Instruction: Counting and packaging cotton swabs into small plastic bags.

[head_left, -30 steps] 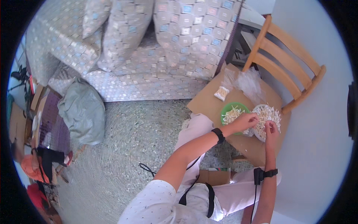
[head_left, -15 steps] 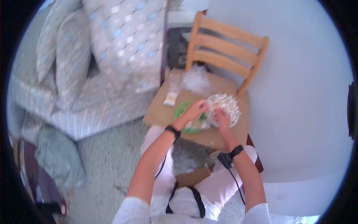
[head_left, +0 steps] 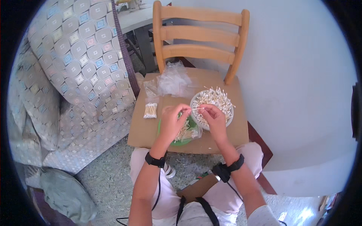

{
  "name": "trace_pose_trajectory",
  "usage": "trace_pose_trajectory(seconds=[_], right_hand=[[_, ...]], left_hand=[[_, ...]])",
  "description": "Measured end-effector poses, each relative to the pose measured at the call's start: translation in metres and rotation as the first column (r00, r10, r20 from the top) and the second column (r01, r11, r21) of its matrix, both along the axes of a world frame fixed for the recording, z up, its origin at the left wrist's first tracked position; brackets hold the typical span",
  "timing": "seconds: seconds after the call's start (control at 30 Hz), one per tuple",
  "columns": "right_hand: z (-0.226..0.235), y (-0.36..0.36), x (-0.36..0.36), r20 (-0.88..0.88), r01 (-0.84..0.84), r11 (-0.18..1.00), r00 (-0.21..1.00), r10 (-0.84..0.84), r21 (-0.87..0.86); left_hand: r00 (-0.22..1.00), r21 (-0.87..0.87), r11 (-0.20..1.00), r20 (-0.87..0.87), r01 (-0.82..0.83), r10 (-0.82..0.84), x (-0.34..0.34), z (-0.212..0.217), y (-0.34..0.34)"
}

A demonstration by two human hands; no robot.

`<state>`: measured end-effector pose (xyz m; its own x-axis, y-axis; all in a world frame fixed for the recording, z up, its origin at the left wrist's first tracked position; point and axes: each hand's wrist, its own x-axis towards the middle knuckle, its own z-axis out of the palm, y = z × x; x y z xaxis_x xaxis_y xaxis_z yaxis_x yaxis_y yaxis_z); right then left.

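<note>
A single cotton swab (head_left: 197, 109) spans the small gap between my hands, over the near left part of a white bowl. My right hand (head_left: 214, 119) pinches one end of it. My left hand (head_left: 174, 123) has thumb and forefinger pressed together at the other end. Loose cotton swabs (head_left: 215, 98) are heaped above the rim of the white bowl (head_left: 230, 119). Beneath my left hand is a green dish (head_left: 181, 142), partly hidden, with more swabs (head_left: 184, 134) and some clear plastic in it.
A clear packet of swabs (head_left: 150, 110) lies left of the dish. Crumpled clear plastic bags (head_left: 174, 81) sit behind it. Everything rests on cardboard (head_left: 237, 137) over a wooden chair seat; the chair's backrest (head_left: 200, 34) rises behind. A patterned sofa (head_left: 86, 64) stands left, a pale wall (head_left: 294, 94) right.
My view has shifted, so the chair appears lower and further left. My right hand has lifted off the heaped swabs; both hands now meet at one swab.
</note>
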<state>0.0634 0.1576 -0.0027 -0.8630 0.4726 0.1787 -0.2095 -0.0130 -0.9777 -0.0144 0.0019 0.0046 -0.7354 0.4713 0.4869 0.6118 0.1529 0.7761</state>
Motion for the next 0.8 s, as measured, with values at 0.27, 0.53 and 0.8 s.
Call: trace_pose_trajectory(seconds=[0.27, 0.53, 0.8], right_hand=[[0.021, -0.001, 0.011, -0.08, -0.163, 0.983, 0.984, 0.156, -0.084], [0.033, 0.014, 0.014, -0.042, 0.125, 0.992, 0.991, -0.124, 0.023], [0.012, 0.015, 0.004, 0.082, -0.007, 0.987, 0.997, -0.006, 0.163]], left_hand=[[0.968, -0.031, 0.985, -0.191, -0.171, 0.162, 0.013, 0.018, 0.0], [0.971, -0.202, 0.954, 0.138, 0.221, -0.195, 0.021, 0.013, -0.011], [0.968, -0.416, 0.878, 0.021, 0.235, -0.249, 0.025, -0.019, -0.002]])
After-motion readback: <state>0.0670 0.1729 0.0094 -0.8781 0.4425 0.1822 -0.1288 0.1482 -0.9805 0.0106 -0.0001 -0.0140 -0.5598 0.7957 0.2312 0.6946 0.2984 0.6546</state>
